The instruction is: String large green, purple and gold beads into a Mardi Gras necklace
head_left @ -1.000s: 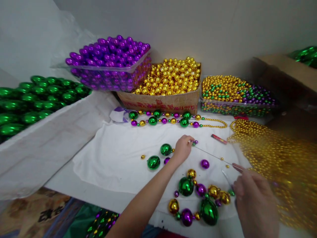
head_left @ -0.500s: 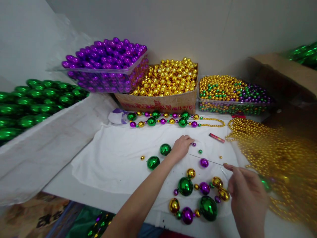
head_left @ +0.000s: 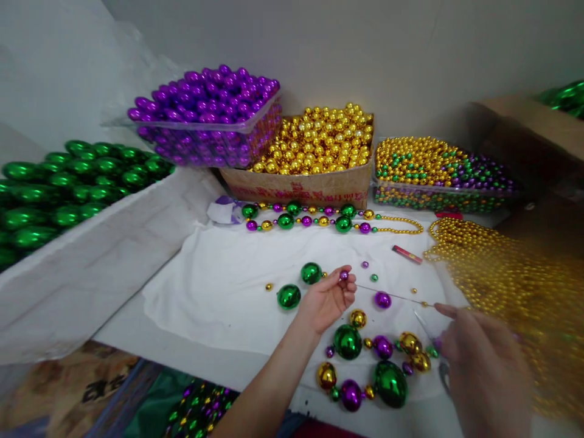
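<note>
Saw clear tub [head_left: 201, 141] of purple beads by table's [head_left: 125, 325] back edge, left of cardboard box [head_left: 296, 186] heaped with gold ones. Noted clear tray [head_left: 433, 197] of small mixed beads farther right along same edge. Found long white box [head_left: 109, 243] of green balls along left edge. Spotted packet [head_left: 222, 211] at cloth's [head_left: 219, 292] back left corner, slim red stick [head_left: 407, 254] near right edge. Glimpsed brown carton [head_left: 77, 386] below table's front left corner.

The worktop [head_left: 182, 356] is viewed from the wearer's head, close above its front edge, forward and down towards the wall [head_left: 410, 67] behind.
</note>
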Demonstrator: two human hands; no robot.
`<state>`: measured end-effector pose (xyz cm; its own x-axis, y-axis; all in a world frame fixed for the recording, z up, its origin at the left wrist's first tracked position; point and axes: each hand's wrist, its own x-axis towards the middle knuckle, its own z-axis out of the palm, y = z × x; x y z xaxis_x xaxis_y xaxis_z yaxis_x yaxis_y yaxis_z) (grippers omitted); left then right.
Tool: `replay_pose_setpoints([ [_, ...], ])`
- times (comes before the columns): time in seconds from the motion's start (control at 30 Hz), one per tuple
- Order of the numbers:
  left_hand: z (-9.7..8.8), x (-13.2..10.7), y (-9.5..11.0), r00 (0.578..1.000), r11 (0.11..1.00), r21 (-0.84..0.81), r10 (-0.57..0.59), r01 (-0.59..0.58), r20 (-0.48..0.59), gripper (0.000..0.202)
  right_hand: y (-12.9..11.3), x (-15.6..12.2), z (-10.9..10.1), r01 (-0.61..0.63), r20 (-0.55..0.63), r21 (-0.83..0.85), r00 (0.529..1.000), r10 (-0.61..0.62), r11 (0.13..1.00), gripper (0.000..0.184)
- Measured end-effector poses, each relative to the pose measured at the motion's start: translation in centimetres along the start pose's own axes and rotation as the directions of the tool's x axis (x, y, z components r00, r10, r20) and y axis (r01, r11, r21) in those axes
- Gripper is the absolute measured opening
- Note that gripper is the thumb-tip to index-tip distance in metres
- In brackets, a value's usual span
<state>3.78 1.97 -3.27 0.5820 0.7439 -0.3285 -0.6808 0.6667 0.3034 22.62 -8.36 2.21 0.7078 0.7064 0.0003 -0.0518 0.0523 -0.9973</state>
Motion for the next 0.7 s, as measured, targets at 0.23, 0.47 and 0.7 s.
replay_pose_setpoints([
  [0.23, -0.4, -2.8, -1.7, 0.987, 0.996, 0.040, 0.089, -0.084, -0.137, 0.017, -1.3, -2.3, 0.9, 0.025, 0.018, 0.005, 1.000, -0.025, 1.000, 0.022],
  [0.47, -1.6, -4.7, -2.5, 0.958, 0.984, 0.075, 0.175, -0.162, -0.228, 0.019, -1.7, -3.3, 1.6, 0.030, 0.039, -0.141, 0.999, -0.025, 0.989, 0.005],
  [0.7, -2.5, -5.3, -2.6, 0.943, 0.986, 0.006, 0.159, -0.164, -0.294, 0.016, 0.3, -2.5, 1.3, -0.077, 0.088, 0.036, 0.993, 0.074, 0.996, 0.014],
])
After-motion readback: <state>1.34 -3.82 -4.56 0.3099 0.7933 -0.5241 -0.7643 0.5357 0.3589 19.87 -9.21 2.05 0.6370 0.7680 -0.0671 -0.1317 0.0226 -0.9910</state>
